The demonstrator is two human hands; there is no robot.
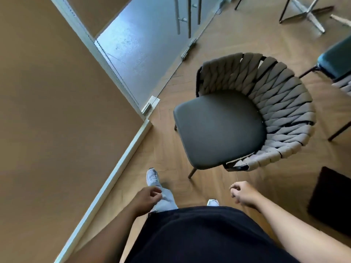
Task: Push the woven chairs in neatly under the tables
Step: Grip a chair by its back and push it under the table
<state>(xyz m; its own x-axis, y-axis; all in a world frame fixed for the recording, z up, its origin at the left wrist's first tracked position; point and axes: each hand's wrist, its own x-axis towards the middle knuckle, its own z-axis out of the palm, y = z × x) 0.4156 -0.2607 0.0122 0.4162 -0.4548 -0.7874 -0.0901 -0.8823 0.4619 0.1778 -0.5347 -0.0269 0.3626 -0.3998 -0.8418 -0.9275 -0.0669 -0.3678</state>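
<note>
A woven chair [247,111] with a grey braided backrest and a dark seat cushion stands alone on the wood floor, its seat facing me and to the left. My left hand [146,198] hangs low in front of my leg, fingers loosely curled, holding nothing. My right hand [243,194] is also low, fingers loosely curled and empty, a short way below the chair's front leg. Neither hand touches the chair. No tabletop shows; only a metal table base [311,16] is visible at the top right.
A brown wall [57,111] with a white skirting runs along the left. A glass door [148,46] with long handles stands ahead. A teal-cushioned chair [338,59] is at the right edge. A dark mat [330,198] lies at the lower right.
</note>
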